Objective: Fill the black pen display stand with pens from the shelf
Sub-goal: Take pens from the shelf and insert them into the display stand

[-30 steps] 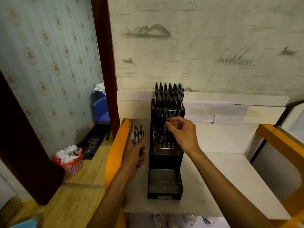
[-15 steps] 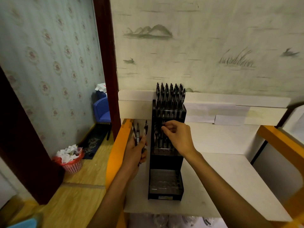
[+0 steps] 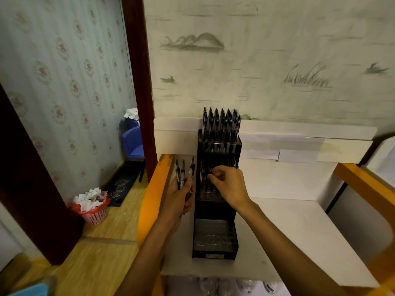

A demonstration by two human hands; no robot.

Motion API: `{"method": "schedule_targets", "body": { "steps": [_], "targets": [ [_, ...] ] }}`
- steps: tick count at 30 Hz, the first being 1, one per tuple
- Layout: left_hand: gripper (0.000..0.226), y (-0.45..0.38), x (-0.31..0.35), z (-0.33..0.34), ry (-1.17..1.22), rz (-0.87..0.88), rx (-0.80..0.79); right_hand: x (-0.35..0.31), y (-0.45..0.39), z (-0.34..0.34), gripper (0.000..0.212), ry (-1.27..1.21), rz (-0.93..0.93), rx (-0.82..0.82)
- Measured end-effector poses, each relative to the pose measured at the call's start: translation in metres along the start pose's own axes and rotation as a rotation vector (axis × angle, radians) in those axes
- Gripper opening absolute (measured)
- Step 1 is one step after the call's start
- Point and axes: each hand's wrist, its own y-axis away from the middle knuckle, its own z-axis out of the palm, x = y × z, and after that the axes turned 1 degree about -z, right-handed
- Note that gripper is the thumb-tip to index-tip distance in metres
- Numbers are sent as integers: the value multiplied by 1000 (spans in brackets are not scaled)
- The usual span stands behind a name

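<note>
arms: two, bare to frame edge | left hand (image 3: pixel 178 197): bare | right hand (image 3: pixel 229 184): bare

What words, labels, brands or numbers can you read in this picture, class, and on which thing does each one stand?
No text can be read.
Label strip on the front foot of the pen stand: too small and blurred.
Labels on the pens in the left hand: blurred.
Red mark on the white box behind the blue chair: unreadable.

I see a white shelf (image 3: pixel 288 227) with orange side rails carrying one thing, the black pen display stand (image 3: pixel 215 210), standing upright just right of my pen-holding left hand (image 3: pixel 179 197), against the back panel.
</note>
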Motion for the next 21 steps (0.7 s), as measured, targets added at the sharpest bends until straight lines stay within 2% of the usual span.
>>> {"method": "schedule_targets", "body": {
  "steps": [4, 9, 14, 17, 21],
  "targets": [
    [21, -1, -2, 0, 28, -35, 16, 3, 3, 0, 22, 18, 5, 2],
    [18, 1, -3, 3, -39, 13, 8, 2, 2, -2, 23, 35, 7, -12],
    [33, 3, -1, 8, -79, 54, -21, 4, 5, -10, 20, 9, 29, -52],
    [29, 3, -2, 12, -62, 68, -25, 1, 6, -19, 11, -153, 50, -38],
    [35, 2, -5, 20, -85, 71, -59, -8, 8, -30, 15, -509, 129, -106]
  ]
}}
